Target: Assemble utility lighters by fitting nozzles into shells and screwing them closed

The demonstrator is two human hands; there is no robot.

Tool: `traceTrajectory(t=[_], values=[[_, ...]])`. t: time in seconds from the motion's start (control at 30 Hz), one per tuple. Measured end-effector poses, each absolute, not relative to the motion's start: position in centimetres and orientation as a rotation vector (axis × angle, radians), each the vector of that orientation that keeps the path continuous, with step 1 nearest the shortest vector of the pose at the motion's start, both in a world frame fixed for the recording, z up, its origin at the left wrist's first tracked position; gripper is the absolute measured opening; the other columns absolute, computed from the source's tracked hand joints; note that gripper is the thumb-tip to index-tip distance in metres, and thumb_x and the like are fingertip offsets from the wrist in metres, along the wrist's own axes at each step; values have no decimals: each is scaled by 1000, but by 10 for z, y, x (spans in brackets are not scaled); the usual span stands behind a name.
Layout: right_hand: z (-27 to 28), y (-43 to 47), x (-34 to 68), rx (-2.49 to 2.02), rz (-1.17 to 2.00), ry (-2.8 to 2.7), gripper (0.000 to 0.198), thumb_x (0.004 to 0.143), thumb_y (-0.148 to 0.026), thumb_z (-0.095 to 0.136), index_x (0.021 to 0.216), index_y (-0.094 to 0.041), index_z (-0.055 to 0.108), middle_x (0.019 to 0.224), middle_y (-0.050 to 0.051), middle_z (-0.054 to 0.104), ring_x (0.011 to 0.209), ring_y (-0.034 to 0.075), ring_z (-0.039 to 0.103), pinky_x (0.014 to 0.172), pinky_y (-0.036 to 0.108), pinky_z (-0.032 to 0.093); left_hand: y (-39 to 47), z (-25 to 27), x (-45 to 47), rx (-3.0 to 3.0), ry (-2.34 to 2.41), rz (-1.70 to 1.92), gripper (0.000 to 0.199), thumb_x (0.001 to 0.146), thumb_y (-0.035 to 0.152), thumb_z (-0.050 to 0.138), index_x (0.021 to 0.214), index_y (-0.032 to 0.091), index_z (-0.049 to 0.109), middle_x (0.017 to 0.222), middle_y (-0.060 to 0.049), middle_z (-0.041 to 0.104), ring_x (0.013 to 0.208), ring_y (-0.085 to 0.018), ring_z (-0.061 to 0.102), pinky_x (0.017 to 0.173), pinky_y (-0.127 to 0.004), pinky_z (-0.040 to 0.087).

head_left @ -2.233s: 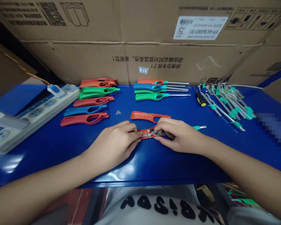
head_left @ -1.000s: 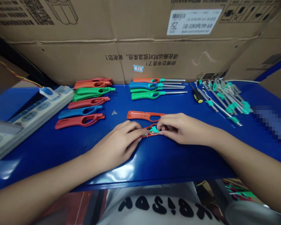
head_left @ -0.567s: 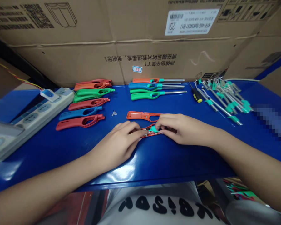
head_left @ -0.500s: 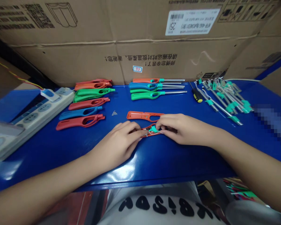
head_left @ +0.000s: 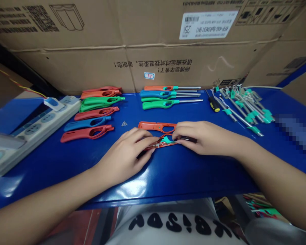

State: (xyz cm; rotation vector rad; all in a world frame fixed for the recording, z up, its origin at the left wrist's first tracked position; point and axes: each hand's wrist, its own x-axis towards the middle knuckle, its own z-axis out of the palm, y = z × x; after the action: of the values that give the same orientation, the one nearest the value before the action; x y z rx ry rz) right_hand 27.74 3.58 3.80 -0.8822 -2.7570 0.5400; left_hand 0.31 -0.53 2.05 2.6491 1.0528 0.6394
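Between my hands lies an orange-red lighter casing half (head_left: 165, 145), its inside facing up, with a green trigger (head_left: 167, 139), a thin white wire and metal parts in it. My left hand (head_left: 132, 149) is closed on the handle end of this casing, fingers curled round it. At the nozzle end my right hand (head_left: 196, 137) pinches the casing and a metal rod; its fingertips partly hide them. Just behind, close to my right fingers, rests the other orange casing half (head_left: 155, 126).
Coloured casings (head_left: 88, 133) lie at left beside small screws (head_left: 124, 124) and a power strip (head_left: 33, 128). Lighters with rods (head_left: 160, 104) line the back. A screwdriver (head_left: 214, 104) and loose rod assemblies (head_left: 251, 110) sit right, before a cardboard box (head_left: 91, 64).
My right hand has shifted slightly right, toward the nozzle end. My left hand has moved a little left along the casing, and more of the inner parts shows.
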Motion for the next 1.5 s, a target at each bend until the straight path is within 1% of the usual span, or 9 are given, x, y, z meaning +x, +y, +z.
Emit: traceTrajectory(t=[0.2, 0.4, 0.53, 0.7, 0.9, 1.03, 1.13, 1.27, 1.5], values=[[39, 41, 283, -927, 550, -2747, 9, 92, -19, 59, 95, -21, 67, 97, 3, 65, 78, 15, 60, 65, 26, 41, -5, 17, 3, 2721, 945, 578, 30, 100, 17, 52, 128, 21, 62, 128, -10, 63, 122, -25, 57, 103, -43, 48], [34, 39, 280, -945, 556, -2749, 9, 93, -19, 58, 96, -21, 67, 100, 4, 66, 84, 17, 62, 70, 28, 44, -4, 11, 0, 2732, 928, 510, 37, 101, 15, 49, 136, 23, 57, 135, -10, 60, 125, -24, 56, 105, -43, 50], [39, 40, 281, -968, 503, -2713, 13, 96, -21, 54, 98, -20, 67, 98, 5, 66, 82, 17, 63, 69, 28, 45, -3, 10, 0, 2730, 924, 535, 38, 101, 12, 46, 137, 22, 56, 135, -10, 59, 126, -24, 56, 104, -42, 51], [37, 50, 288, -1077, 191, -2585, 23, 96, -17, 50, 110, -20, 68, 107, 8, 66, 94, 22, 64, 78, 33, 49, -2, 10, 2, 2670, 966, 595, 34, 101, 16, 49, 134, 20, 59, 131, -10, 62, 122, -24, 59, 103, -41, 52], [18, 62, 290, -858, 297, -2665, 37, 95, -9, 44, 119, -21, 70, 121, 12, 59, 111, 26, 57, 96, 43, 48, 4, 10, 0, 2595, 962, 616, 32, 103, 17, 48, 133, 18, 58, 128, -10, 65, 121, -21, 60, 105, -38, 52], [15, 59, 286, -909, 345, -2651, 35, 98, -14, 44, 122, -23, 68, 125, 12, 59, 114, 27, 56, 99, 48, 45, 9, 11, 0, 2578, 959, 629, 30, 102, 16, 47, 129, 19, 60, 125, -9, 67, 118, -21, 62, 102, -40, 54], [21, 56, 286, -912, 411, -2616, 29, 98, -24, 53, 125, -23, 65, 125, 12, 59, 117, 28, 55, 102, 48, 44, 12, 12, -1, 2575, 959, 641, 30, 101, 16, 48, 128, 19, 60, 124, -9, 67, 115, -21, 64, 101, -40, 56], [27, 55, 288, -905, 451, -2655, 34, 96, -35, 60, 128, -25, 63, 128, 11, 58, 119, 28, 54, 104, 50, 42, 14, 12, -3, 2578, 936, 644, 31, 100, 15, 49, 128, 20, 61, 124, -9, 68, 116, -21, 65, 101, -40, 56], [22, 56, 286, -963, 475, -2659, 35, 94, -33, 63, 128, -25, 62, 132, 11, 57, 119, 29, 53, 103, 50, 42, 15, 13, -3, 2545, 940, 658, 30, 100, 16, 52, 127, 20, 62, 121, -8, 69, 112, -21, 67, 98, -38, 57]])
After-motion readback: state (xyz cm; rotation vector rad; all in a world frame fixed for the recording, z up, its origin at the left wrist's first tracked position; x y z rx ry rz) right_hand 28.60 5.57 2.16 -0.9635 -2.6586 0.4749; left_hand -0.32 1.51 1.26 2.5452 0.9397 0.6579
